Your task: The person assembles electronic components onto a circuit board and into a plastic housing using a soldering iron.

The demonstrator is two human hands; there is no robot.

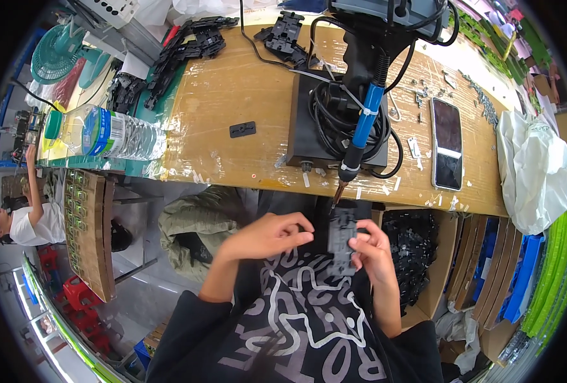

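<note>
1. Black printed shirt point(315, 319) is worn by the person and is seen at the near edge, below both hands.
2. Black plastic part point(342, 246) is held in front of the shirt by the right hand point(374, 250); it is pinched at its right side between thumb and fingers, with its long axis pointing away from the person.
3. Left hand point(267, 236) is positioned to the left of the part, apart from it. Its fingers are curled, and thumb and forefinger are brought close together; whether a small item is gripped between them cannot be told.
4. Blue-and-black electric screwdriver point(365, 124) is suspended above the near edge of the workbench point(207, 159), its bit directed down toward the far end of the part. Contact between bit and part cannot be confirmed.
5. Coiled black cable point(338, 118) is placed against a black box point(301, 124), behind the screwdriver.
6. Flat black piece point(243, 129) is laid on the bench, left of the box.
7. Phone point(447, 143) is laid to the right; loose screws point(484, 105) are scattered beyond it.
8. Water bottle point(111, 133) is laid on its side at the left.
9. Cardboard carton point(441, 268), filled with black parts, is located right of the right hand.
</note>
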